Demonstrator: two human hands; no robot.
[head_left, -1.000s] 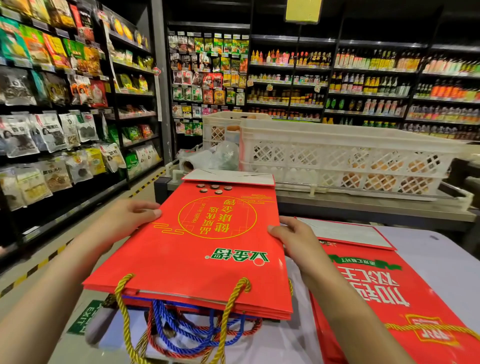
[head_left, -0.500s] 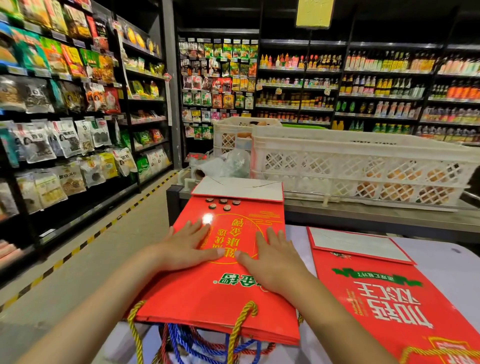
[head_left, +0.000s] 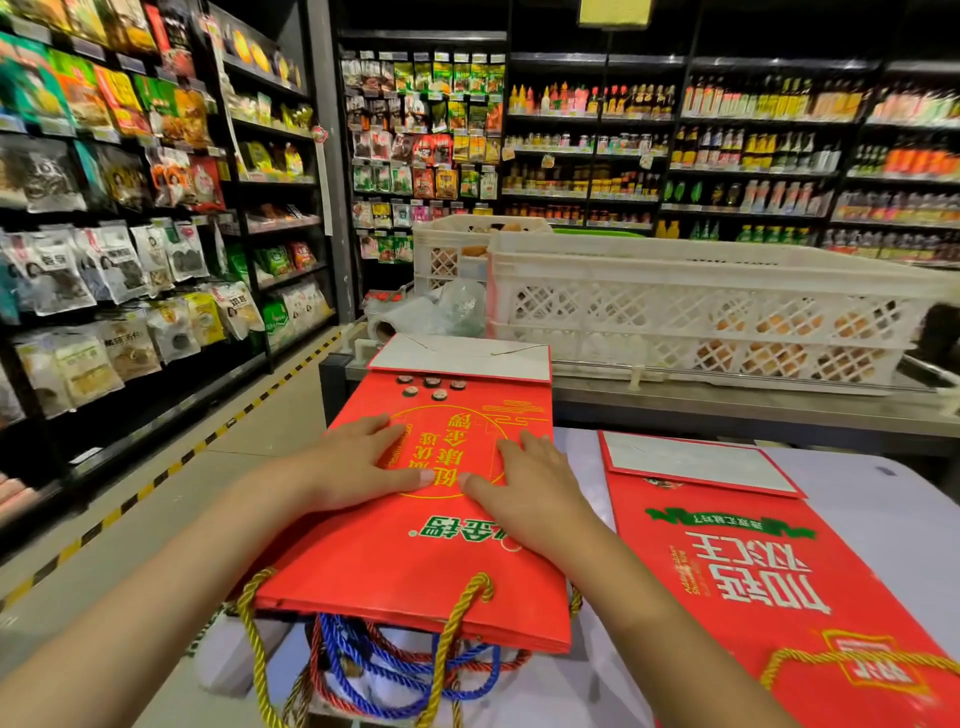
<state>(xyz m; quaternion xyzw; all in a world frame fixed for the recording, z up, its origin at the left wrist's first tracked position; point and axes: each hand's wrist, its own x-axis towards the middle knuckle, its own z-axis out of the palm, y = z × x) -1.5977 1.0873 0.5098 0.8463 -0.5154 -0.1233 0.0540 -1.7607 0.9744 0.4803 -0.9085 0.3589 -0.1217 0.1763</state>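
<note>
A stack of flattened red paper gift bags (head_left: 415, 561) lies on the white table (head_left: 883, 499), its yellow, blue and red rope handles (head_left: 395, 670) hanging toward me. My left hand (head_left: 363, 462) and my right hand (head_left: 524, 488) both press flat on the top bag, fingers straight, thumbs nearly touching over the yellow circle print. A second flattened red bag (head_left: 753, 582) lies to the right of the stack, apart from both hands.
A large white lattice crate (head_left: 701, 306) and a smaller one (head_left: 457, 249) stand on a metal counter beyond the table. Plastic bags on a roll (head_left: 415, 317) sit beside them. Stocked shelves (head_left: 130, 234) line the aisle on the left and the back wall.
A second ago my hands held the stack by its left and right edges, lifted. The stack now lies on the table and both hands rest flat on top of it.
</note>
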